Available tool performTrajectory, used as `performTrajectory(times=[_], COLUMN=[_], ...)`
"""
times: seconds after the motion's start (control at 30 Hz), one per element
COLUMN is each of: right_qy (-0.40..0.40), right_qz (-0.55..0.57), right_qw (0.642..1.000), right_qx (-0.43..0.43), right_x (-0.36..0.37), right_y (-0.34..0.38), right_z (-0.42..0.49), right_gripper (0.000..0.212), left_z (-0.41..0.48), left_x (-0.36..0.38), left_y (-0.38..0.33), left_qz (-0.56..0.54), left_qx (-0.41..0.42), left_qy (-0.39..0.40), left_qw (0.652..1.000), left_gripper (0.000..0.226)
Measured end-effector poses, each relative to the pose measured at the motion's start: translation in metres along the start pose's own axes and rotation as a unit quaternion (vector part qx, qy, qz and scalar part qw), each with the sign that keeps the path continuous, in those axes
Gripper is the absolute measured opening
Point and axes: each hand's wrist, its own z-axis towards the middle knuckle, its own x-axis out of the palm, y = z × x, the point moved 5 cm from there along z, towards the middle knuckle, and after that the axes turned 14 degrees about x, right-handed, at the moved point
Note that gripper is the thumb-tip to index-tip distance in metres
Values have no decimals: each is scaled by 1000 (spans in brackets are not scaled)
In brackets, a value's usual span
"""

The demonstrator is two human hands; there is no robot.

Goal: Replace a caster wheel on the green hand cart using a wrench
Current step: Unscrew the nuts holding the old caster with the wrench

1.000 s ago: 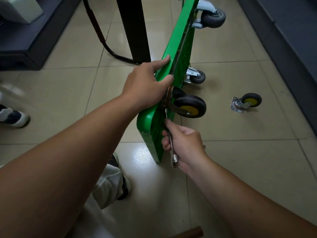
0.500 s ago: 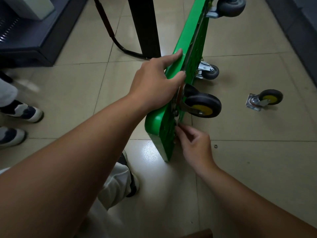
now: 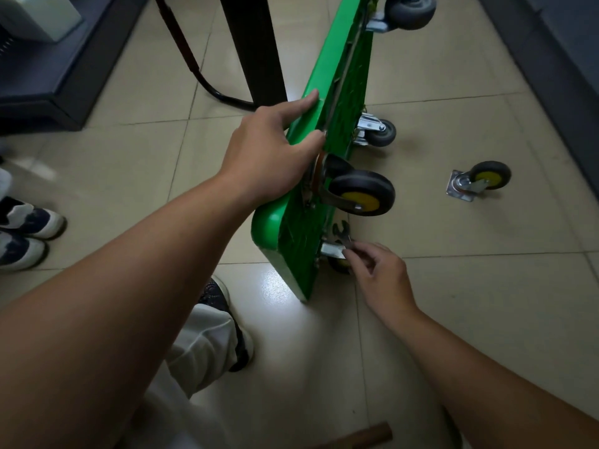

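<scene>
caster wheel (image 3: 361, 193) with the yellow hub sits on the upended green hand cart (image 3: 301, 234), just above the right hand (image 3: 382, 280). that nearer hand pinches the wrench (image 3: 342, 233), whose open end points up toward the wheel and seems free of any bolt. the left hand (image 3: 269, 157) grips the cart's top edge.

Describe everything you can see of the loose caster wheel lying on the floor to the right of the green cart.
The loose caster has a small black tyre around a yellow hub. The wheel is held in a shiny metal fork fixed to a square metal mounting plate. It lies unmounted on the beige floor tiles, with its plate end toward the green cart and its wheel end away from it. It sits apart from the cart, and only the floor touches it.
</scene>
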Motion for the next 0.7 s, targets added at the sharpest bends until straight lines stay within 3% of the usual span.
performTrajectory(times=[0.23,0.5,0.7], right_qy=[-4,14,56], right_qz=[24,-27,-43], right_qw=[969,934,878], right_qx=[246,356,474], right_x=[0,17,30], right_y=[-78,-135,-178], right_z=[-3,-7,-9], right_gripper=[8,19,9], left_z=[0,0,0], left_x=[1,-1,0], left_y=[2,1,2], left_qz=[-9,-16,-33], left_qx=[-5,1,9], left_qy=[-8,-11,-14], left_qw=[1000,1000,999], left_gripper=[65,63,60])
